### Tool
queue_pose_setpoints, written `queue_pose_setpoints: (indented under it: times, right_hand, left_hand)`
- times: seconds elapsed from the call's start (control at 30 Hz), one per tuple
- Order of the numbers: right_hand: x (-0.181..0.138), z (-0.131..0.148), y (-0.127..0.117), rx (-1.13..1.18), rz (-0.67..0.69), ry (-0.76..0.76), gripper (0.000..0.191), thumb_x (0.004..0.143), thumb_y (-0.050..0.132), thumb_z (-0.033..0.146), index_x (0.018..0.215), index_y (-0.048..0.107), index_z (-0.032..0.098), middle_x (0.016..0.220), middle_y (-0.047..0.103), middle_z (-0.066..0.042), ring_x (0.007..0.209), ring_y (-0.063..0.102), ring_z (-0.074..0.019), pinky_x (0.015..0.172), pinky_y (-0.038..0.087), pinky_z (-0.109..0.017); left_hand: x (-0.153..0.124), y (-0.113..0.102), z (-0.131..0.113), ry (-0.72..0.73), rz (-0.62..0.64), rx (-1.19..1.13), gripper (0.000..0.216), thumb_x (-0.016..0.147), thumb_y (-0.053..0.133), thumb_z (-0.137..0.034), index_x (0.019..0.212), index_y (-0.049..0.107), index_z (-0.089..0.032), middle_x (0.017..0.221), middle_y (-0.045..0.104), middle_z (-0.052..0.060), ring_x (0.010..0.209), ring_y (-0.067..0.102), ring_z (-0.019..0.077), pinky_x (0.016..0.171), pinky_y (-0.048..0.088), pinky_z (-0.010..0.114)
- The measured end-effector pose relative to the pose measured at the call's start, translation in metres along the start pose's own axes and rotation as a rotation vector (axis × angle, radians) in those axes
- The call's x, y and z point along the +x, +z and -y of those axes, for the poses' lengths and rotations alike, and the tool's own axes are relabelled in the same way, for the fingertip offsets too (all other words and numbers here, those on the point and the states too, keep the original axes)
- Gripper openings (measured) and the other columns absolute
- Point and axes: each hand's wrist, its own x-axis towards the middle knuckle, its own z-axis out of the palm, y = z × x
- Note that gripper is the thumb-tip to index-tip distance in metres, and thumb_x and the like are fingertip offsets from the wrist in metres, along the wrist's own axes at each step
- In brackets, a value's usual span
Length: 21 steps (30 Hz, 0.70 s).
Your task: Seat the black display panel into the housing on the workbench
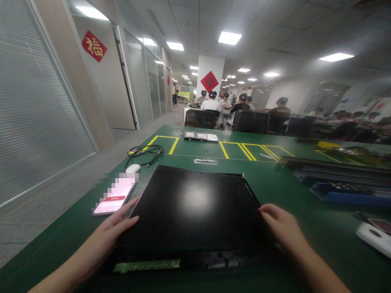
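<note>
The left hand lies open along the left edge of the black panel, and the right hand rests open against its right edge, neither closed around it. Between them the panel lies flat on the desk, not lifted. A phone sits just outside the left hand.

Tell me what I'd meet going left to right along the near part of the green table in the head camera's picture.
Phone with a lit screen → black flat panel → right hand at the panel's right edge → white gadget at the far right edge.
</note>
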Motion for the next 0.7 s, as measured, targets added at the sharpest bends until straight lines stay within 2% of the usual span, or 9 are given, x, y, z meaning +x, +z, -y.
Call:
queue_pose_setpoints:
  times: [0.17, 0.33, 0.4, 0.5, 0.7]
  right_hand:
    - [0.001, -0.002, 0.001, -0.005, 0.014, 0.007, 0.025, 0.076, 0.054, 0.041, 0.081, 0.073, 0.026, 0.081, 0.077, -0.002, 0.077, 0.071, -0.0239, 0.067, 0.052, -0.033]
    - [0.000, 0.000, 0.000, -0.012, 0.029, 0.018, 0.025, 0.076, 0.054, 0.041, 0.082, 0.073, 0.026, 0.083, 0.077, -0.002, 0.078, 0.071, -0.0244, 0.066, 0.052, -0.033]
    - [0.000, 0.001, -0.001, -0.008, 0.036, 0.021, 0.025, 0.077, 0.054, 0.041, 0.083, 0.073, 0.026, 0.083, 0.077, -0.002, 0.079, 0.071, -0.0244, 0.067, 0.052, -0.033]
    - [0.000, 0.001, -0.001, -0.004, 0.032, 0.007, 0.025, 0.077, 0.053, 0.040, 0.083, 0.073, 0.026, 0.084, 0.077, -0.002, 0.080, 0.071, -0.0241, 0.070, 0.053, -0.034]
    - [0.000, -0.002, -0.001, -0.013, 0.030, 0.021, 0.025, 0.078, 0.053, 0.038, 0.084, 0.073, 0.026, 0.081, 0.077, -0.002, 0.075, 0.070, -0.0234, 0.065, 0.053, -0.033]
  left_hand:
    - [0.010, -0.009, 0.007, 0.091, 0.007, 0.033, 0.067, 0.065, 0.088, -0.038, 0.128, 0.067, -0.034, 0.124, 0.076, 0.002, 0.112, 0.069, 0.0319, 0.088, 0.059, 0.033]
    - [0.011, -0.011, 0.010, 0.287, -0.113, 0.189, 0.050, 0.068, 0.084, -0.042, 0.117, 0.075, -0.035, 0.143, 0.063, 0.000, 0.140, 0.045, 0.0349, 0.114, 0.036, 0.039]
    - [0.010, -0.011, 0.011, 0.330, -0.147, 0.241, 0.045, 0.070, 0.082, -0.043, 0.114, 0.076, -0.036, 0.148, 0.057, -0.002, 0.145, 0.035, 0.0349, 0.117, 0.030, 0.041]
    - [0.014, -0.014, 0.014, 0.356, -0.152, 0.292, 0.041, 0.069, 0.083, -0.044, 0.110, 0.078, -0.037, 0.148, 0.056, -0.002, 0.147, 0.031, 0.0362, 0.118, 0.029, 0.044]
    - [0.030, -0.027, 0.022, 0.373, -0.118, 0.414, 0.045, 0.067, 0.082, -0.051, 0.109, 0.079, -0.034, 0.140, 0.063, 0.005, 0.141, 0.041, 0.0399, 0.112, 0.040, 0.046]
